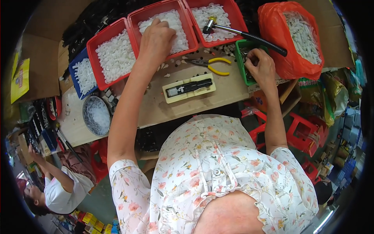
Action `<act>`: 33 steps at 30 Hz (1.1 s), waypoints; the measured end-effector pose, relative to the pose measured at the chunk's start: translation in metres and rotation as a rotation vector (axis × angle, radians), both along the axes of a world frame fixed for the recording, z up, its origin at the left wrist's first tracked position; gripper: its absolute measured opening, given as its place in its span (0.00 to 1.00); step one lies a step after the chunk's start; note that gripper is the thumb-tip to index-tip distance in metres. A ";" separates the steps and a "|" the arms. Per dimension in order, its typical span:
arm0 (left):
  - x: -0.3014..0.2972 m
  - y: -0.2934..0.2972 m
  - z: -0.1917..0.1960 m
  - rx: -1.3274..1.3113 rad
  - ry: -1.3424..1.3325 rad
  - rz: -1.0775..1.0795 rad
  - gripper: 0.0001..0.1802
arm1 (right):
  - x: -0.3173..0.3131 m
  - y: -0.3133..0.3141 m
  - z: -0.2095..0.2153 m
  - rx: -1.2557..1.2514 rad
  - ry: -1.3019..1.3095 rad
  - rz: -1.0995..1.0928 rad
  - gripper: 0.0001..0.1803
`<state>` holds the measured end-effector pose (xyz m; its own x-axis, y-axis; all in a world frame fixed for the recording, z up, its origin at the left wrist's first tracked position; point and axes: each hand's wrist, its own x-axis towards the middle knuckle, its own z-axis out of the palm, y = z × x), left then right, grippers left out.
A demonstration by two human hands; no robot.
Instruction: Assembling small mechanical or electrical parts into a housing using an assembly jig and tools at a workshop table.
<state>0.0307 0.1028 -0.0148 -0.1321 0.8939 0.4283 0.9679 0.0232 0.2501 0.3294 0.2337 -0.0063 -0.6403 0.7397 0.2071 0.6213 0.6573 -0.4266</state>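
My left hand (156, 41) reaches into the middle red bin (134, 37), its curled fingers down among small white plastic pieces (177, 29). Its fingertips are hidden. Over a green tray (239, 58) of small metal parts, my right hand (260, 67) has thumb and fingers pinched together; what they hold, if anything, does not show. Between my forearms lies a cream block-shaped holder (190, 95). A long black part (191, 87) with a light section at its left end rests in its recess. Just behind it are pliers (212, 64) with yellow handles.
A hammer (249, 37) lies across the right red bin (237, 19) and the green tray. Right of it stands a red bag (272, 29) of white pieces. Leftward are another red bin (93, 58), a blue tray (74, 76) and a round bowl (85, 117). Another person (62, 187) works at far left.
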 end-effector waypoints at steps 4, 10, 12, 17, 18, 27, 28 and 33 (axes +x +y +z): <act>0.009 -0.013 0.008 0.170 -0.170 0.057 0.05 | -0.001 -0.001 0.008 -0.079 0.087 0.007 0.06; 0.060 -0.040 0.032 0.023 -1.312 0.197 0.10 | -0.026 -0.035 0.035 -0.539 0.523 0.097 0.04; 0.076 -0.048 0.032 0.054 -1.463 0.190 0.10 | -0.043 -0.052 0.035 -0.533 0.562 0.190 0.05; 0.095 -0.062 0.024 0.116 -1.691 0.137 0.10 | -0.069 -0.078 0.033 -0.426 0.653 0.410 0.08; 0.097 -0.064 0.021 0.142 -1.732 0.129 0.09 | -0.071 -0.081 0.033 -0.356 0.643 0.433 0.09; 0.108 -0.067 0.027 0.164 -1.676 0.170 0.08 | -0.069 -0.084 0.028 0.041 0.541 0.499 0.12; 0.108 -0.067 0.027 0.160 -1.675 0.171 0.08 | -0.068 -0.085 0.027 0.129 0.524 0.513 0.12; 0.105 -0.070 0.025 0.120 -1.863 0.130 0.08 | -0.066 -0.082 0.025 -0.097 0.575 0.460 0.11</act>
<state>0.1358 0.0332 0.0099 -0.4996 0.8212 -0.2756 -0.5209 -0.0307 0.8531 0.2639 0.1513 0.0189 -0.7004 0.4544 0.5504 -0.0466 0.7404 -0.6706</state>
